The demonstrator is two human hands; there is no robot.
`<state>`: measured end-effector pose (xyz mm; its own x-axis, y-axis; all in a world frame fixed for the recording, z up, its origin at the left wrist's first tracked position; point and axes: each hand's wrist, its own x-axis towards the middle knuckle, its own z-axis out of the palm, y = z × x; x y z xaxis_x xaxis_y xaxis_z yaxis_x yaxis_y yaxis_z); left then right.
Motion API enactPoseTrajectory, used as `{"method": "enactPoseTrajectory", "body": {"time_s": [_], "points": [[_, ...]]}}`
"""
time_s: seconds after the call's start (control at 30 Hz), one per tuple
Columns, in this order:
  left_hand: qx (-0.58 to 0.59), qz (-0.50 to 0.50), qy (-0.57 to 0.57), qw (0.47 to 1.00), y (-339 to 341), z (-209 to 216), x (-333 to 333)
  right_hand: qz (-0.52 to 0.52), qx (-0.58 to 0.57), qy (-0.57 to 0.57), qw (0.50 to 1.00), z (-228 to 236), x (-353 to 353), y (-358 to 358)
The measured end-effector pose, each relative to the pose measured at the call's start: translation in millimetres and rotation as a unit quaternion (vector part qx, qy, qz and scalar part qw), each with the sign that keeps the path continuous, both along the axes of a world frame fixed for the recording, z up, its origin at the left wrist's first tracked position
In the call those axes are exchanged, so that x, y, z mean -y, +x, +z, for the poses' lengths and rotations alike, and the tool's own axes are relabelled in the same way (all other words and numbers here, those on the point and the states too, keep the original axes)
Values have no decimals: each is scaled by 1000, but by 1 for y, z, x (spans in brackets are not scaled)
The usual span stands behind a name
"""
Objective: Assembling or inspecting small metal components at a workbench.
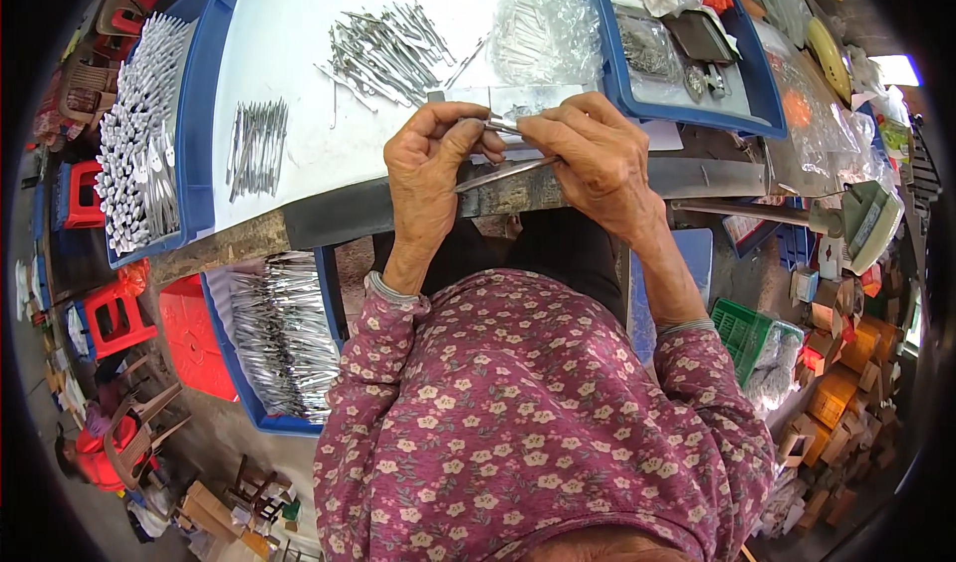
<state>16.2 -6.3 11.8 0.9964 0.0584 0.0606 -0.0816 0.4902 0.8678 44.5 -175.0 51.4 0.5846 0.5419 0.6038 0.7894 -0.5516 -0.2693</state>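
Note:
Over the table's front edge, my left hand (428,169) and my right hand (597,159) come close together. Thumb and fingers of my left hand pinch the end of a small slim metal piece (505,126), whose other end goes into my right fingers. Below it, a longer tapered metal tool (508,173) sticks out leftward from my right hand, held under the curled fingers; its exact kind is unclear. Beyond my hands lies a loose heap of slender silvery metal pieces (383,54). A neater row of similar pieces (257,147) rests farther left.
At left, a blue tray (204,114) holds many white-ended slim pieces. A clear plastic bag (543,34) sits near another blue tray (687,112) at right. Below the table are a blue bin (269,425) of shiny metal pieces, a red stool (194,338) and a green crate (737,333).

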Motion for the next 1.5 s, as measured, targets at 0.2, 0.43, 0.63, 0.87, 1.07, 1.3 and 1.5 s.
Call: {"method": "enactPoseTrajectory", "body": {"time_s": [0.2, 0.43, 0.63, 0.87, 1.07, 1.3, 1.5], "points": [[-6, -7, -14, 1000, 1, -2, 2, 2, -7, -3, 1000, -1, 1, 0], [-15, -26, -59, 998, 2, -7, 0, 19, -30, -42, 998, 2, 7, 0], [-30, -20, -71, 997, 5, -10, 2, 32, -93, -81, 992, 8, 13, 6], [-10, -11, -35, 999, 6, 2, 2, 43, -81, -68, 993, 3, 13, 17], [111, 142, 424, 888, 8, -2, 3, 10, -53, -77, 996, -7, 15, 23], [143, 189, 481, 844, 12, -22, 3, -47, -446, 304, 840, 5, -9, 22], [158, 188, 481, 841, 13, -23, 2, 16, -391, 254, 884, -7, -26, 23]]}}
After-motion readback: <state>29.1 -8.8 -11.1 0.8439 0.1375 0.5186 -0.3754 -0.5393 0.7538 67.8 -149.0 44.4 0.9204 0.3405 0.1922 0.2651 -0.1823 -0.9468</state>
